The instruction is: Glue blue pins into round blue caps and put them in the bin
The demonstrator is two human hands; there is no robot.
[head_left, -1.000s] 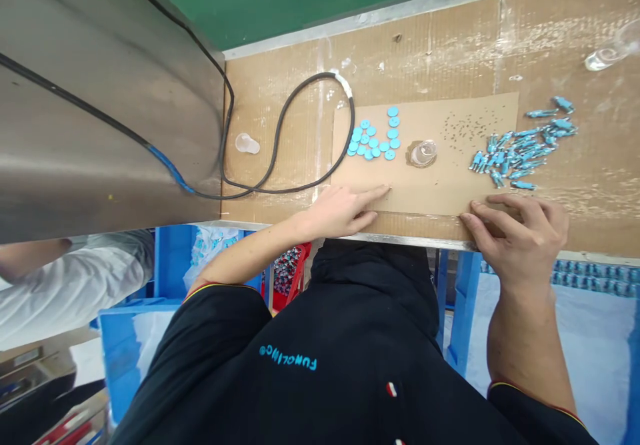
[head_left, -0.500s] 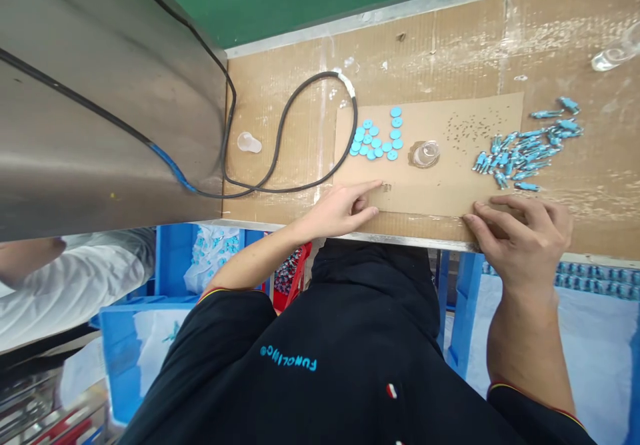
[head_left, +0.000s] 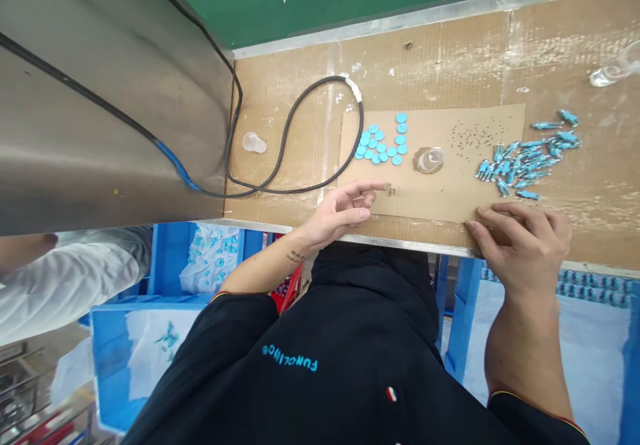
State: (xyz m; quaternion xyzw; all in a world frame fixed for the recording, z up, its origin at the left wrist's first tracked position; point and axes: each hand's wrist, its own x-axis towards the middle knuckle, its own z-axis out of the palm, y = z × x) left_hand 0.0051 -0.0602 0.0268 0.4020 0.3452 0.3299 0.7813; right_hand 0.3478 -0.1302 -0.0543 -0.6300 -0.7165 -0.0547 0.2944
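A loose cardboard sheet (head_left: 450, 192) lies on the cardboard-covered bench. My left hand (head_left: 343, 210) rests at the sheet's near left corner, index finger stretched out onto it, the other fingers loosely curled, nothing in it. My right hand (head_left: 525, 245) lies on the sheet's near right corner at the bench edge, fingers spread and bent, pressing down. Several blue round discs (head_left: 381, 144) sit on the sheet's left part. A small clear cup (head_left: 430, 160) stands at the middle. A heap of small blue clip-like parts (head_left: 525, 158) lies at the right.
A steel machine housing (head_left: 100, 98) fills the left, with a black cable loop (head_left: 300, 138) and a small clear cap (head_left: 253, 142) beside it. Another clear piece (head_left: 607, 73) lies far right. Blue bins (head_left: 150, 338) stand below the bench. Another person's white sleeve (head_left: 60, 285) shows at left.
My left hand has drawn back a little toward the bench edge and its fingers have curled, only the index finger still stretched out. My right hand has stayed put.
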